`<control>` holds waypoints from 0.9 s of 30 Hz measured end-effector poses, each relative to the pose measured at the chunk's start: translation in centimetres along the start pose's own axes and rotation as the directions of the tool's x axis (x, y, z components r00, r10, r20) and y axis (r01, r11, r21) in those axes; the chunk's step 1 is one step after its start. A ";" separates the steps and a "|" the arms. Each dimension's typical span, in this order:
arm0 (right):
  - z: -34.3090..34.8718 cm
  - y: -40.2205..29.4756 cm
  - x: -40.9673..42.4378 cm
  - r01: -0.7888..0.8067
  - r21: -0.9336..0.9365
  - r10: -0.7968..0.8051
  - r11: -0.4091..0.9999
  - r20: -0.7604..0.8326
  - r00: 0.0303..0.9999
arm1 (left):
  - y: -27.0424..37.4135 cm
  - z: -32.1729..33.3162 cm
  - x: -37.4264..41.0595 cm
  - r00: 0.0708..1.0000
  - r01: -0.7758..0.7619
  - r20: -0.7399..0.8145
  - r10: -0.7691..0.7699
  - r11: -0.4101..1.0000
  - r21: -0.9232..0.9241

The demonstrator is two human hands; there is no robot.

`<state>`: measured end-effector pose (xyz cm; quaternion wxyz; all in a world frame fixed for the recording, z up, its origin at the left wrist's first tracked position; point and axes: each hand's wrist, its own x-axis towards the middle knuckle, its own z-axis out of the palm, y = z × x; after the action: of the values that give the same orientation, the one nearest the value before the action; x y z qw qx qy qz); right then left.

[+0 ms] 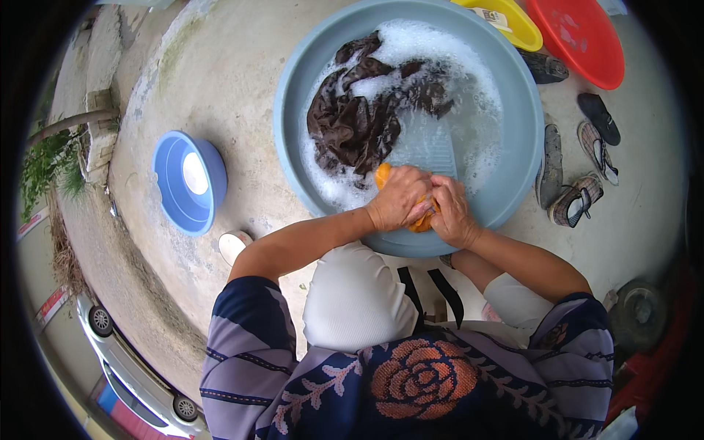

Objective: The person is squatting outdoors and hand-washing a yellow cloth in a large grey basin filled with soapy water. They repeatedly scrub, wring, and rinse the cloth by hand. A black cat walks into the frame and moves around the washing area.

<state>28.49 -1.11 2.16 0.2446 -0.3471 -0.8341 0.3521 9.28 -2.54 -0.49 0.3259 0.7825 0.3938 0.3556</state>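
My left hand point(403, 199) and my right hand point(452, 212) are pressed together on an orange cloth point(383, 175), near the close rim of a large light-blue plastic basin point(286, 104). Both hands have their fingers closed around the cloth, and part of it pokes out beyond my left hand. Under and beyond the hands a ribbed washboard point(429, 144) lies partly in cloudy water. Dark brown wet fabric point(352, 124) is bunched in the basin on the left, with white suds point(423, 44) around it. How much of the orange cloth lies under my fingers is hidden.
A smaller blue basin point(212, 170) stands on the concrete at left, near a round white-topped object point(235, 245). Beyond the big basin at right are a yellow basin point(520, 25) and a red basin point(588, 47). Several shoes point(599, 118) lie right of it. A car point(132, 379) is at lower left.
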 end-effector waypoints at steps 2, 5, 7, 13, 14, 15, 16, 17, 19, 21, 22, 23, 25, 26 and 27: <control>0.8 1.6 2.6 -0.100 -0.128 0.101 0.987 0.001 0.995 | -2.8 -0.2 1.6 0.987 0.111 0.102 -0.127 0.983 0.147; 1.4 5.5 7.6 -0.222 -0.391 0.203 0.893 -0.089 0.975 | -6.8 -1.6 5.9 0.988 0.046 0.124 -0.093 0.940 0.337; 1.5 6.0 9.0 -0.193 -0.230 0.168 0.954 -0.122 0.978 | -8.2 0.3 6.0 0.965 0.186 -0.244 -0.098 0.910 0.370; -1.6 -1.0 1.2 -0.044 0.068 0.039 0.997 0.078 0.996 | 1.3 -1.1 1.0 0.993 0.028 -0.115 -0.020 0.997 0.070; 0.1 -0.7 -0.2 -0.106 0.021 0.105 0.994 0.038 0.994 | -0.1 0.2 0.3 1.000 0.010 0.017 -0.009 1.000 -0.020; 0.8 0.3 0.3 -0.105 -0.065 0.108 0.992 0.039 0.993 | -2.1 0.9 0.7 0.997 0.038 0.060 -0.041 0.998 0.049; 1.0 1.8 1.9 -0.099 -0.155 0.105 0.983 0.030 0.994 | -4.3 1.2 1.8 0.993 0.056 0.100 -0.068 0.991 0.124; 1.1 3.2 3.4 -0.104 -0.243 0.111 0.964 0.013 0.994 | -5.9 1.0 3.1 0.984 0.067 0.147 -0.096 0.979 0.193; 0.9 5.2 5.7 -0.150 -0.239 0.142 0.959 -0.051 0.989 | -6.5 0.3 5.6 0.961 0.263 0.017 -0.274 0.936 0.233; 0.5 6.0 6.8 -0.213 -0.170 0.206 0.962 -0.058 0.977 | -6.1 0.7 6.9 0.896 0.410 -0.246 -0.370 0.902 0.136; 0.1 5.1 6.5 -0.176 -0.123 0.172 0.977 -0.038 0.984 | -5.0 0.2 5.9 0.896 0.443 -0.100 -0.433 0.888 0.122; -0.7 3.6 5.3 -0.137 -0.076 0.136 0.988 -0.020 0.991 | -3.5 -0.1 4.7 0.940 0.334 -0.099 -0.326 0.939 0.080; -0.8 0.9 3.0 -0.005 -0.061 0.005 0.998 -0.009 1.000 | -0.4 -0.7 1.7 0.986 0.117 -0.117 -0.115 0.993 0.009; -0.6 -0.3 1.5 0.077 -0.100 -0.078 0.992 -0.010 0.997 | 0.1 -0.4 0.3 0.996 0.050 -0.079 -0.046 0.998 0.047; -0.4 -0.9 0.9 0.165 -0.142 -0.167 0.976 -0.006 0.986 | 0.2 -0.2 -1.0 0.999 -0.021 -0.047 0.025 0.996 0.084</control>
<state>27.77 -0.71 3.28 0.2555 -0.2958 -0.8807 0.2675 8.76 -3.48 -0.53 0.2795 0.7911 0.4069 0.3612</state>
